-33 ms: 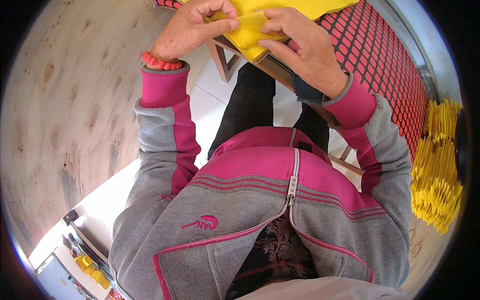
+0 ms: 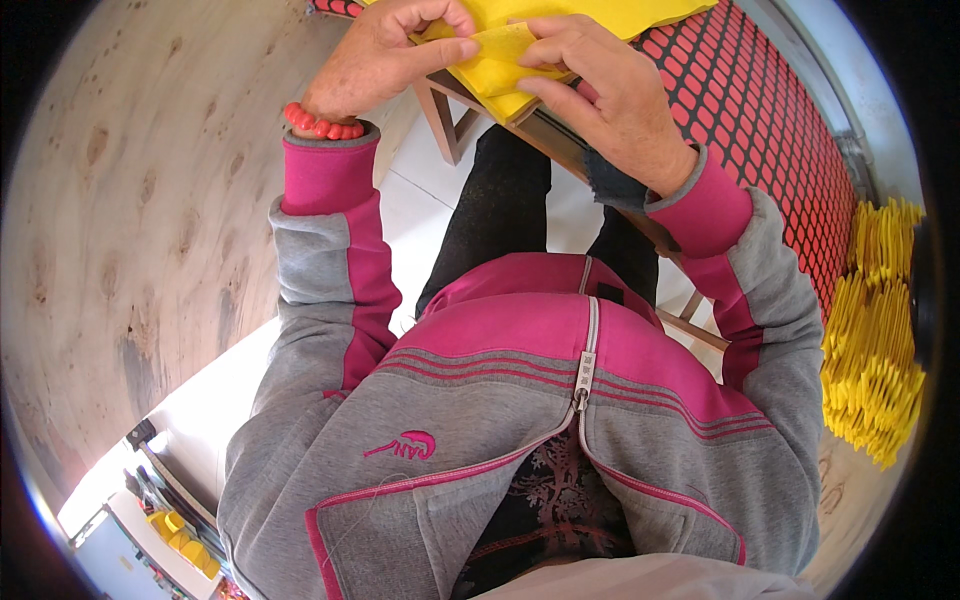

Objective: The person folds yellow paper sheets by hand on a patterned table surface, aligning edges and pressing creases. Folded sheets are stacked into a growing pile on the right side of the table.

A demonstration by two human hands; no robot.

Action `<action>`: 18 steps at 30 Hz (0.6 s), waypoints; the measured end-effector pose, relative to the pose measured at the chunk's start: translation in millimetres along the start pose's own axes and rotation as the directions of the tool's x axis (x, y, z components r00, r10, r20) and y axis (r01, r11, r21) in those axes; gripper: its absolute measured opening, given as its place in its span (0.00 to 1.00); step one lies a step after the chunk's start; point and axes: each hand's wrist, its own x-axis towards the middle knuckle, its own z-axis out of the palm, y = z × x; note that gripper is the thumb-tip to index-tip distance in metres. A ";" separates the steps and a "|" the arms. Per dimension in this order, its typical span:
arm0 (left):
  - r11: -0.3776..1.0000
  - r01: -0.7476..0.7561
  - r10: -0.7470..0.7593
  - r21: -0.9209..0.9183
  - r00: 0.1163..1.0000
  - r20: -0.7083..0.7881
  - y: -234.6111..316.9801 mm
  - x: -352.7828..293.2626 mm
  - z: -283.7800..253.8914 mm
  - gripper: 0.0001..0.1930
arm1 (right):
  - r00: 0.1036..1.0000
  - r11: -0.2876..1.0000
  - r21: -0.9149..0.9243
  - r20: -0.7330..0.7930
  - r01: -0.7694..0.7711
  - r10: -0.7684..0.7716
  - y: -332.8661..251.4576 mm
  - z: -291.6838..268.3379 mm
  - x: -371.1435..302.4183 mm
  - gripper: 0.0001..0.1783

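Nothing has shifted since the earlier frame: both hands remain at the near edge of the wooden-framed table. Left hand pinches the folded yellow sheet between thumb and fingers; right hand presses it flat, so folding seems mid-crease. Finished yellow pieces stack rightward.

both hands pinch yellow sheet (folded)

Matt yellow sheet, red plastic mesh, grainy plywood board.
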 end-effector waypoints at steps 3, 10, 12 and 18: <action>1.000 0.008 -0.008 0.000 1.000 0.005 1.1 -0.4 0.4 0.06 | 0.999 1.000 0.004 0.034 -0.012 0.012 -0.6 0.4 1.5 0.09; 1.000 0.021 -0.021 -0.018 1.000 -0.002 7.3 -1.3 1.2 0.06 | 0.989 0.978 0.151 0.040 -0.145 0.141 -5.5 -1.2 3.3 0.06; 0.999 0.019 -0.019 -0.033 1.000 0.006 9.9 1.4 2.2 0.05 | 0.977 0.956 0.202 0.084 -0.211 0.198 -5.6 -1.7 4.4 0.06; 0.984 -0.108 0.105 0.140 0.994 0.029 19.2 -1.4 0.8 0.05 | 0.986 0.957 0.244 -0.012 -0.159 0.167 -9.3 -1.5 9.6 0.07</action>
